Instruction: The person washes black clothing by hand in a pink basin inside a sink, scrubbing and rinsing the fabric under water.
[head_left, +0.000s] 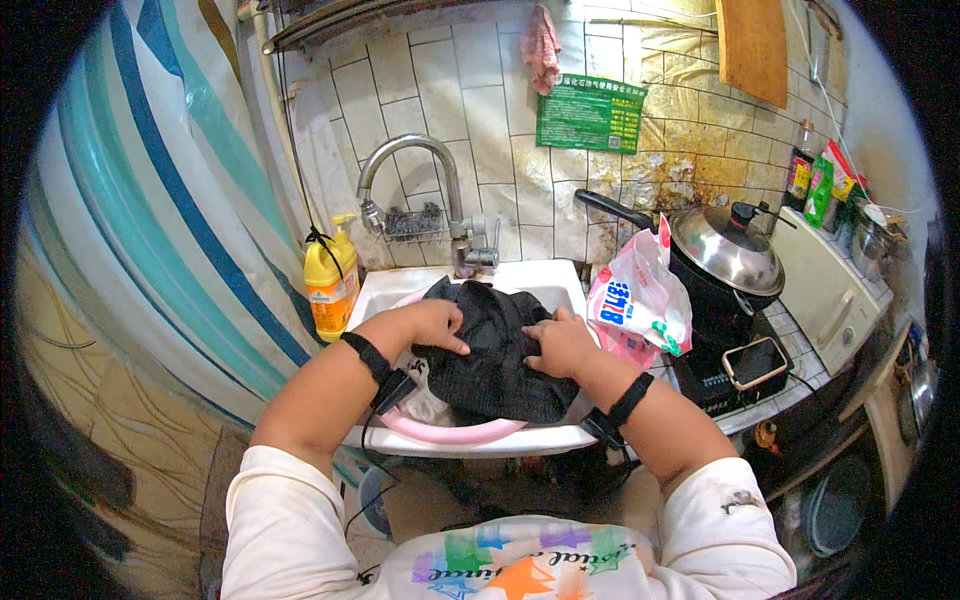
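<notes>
A dark, bunched-up cloth garment (487, 352) lies over a pink plastic basin (457, 433) set in the white sink (536, 439). On its upper left side is my left hand (437, 326), thumb and fingers curved towards each other; whether cloth is pinched between them is unclear. My right hand (561, 345) grips the garment's right side with bent fingers. Pale cloth with dark marks (424, 397) shows in the basin, below my left wrist. Much of the basin is hidden under the dark fabric. Each wrist wears a black strap with a small device.
A chrome faucet (409, 142) arches behind the basin. Left of the sink stands a yellow pump bottle (330, 289), beside a striped curtain (172, 187). To the right are an opened plastic detergent bag (637, 296), a lidded wok (727, 251) and a phone-shaped frame (756, 364) on a cooktop.
</notes>
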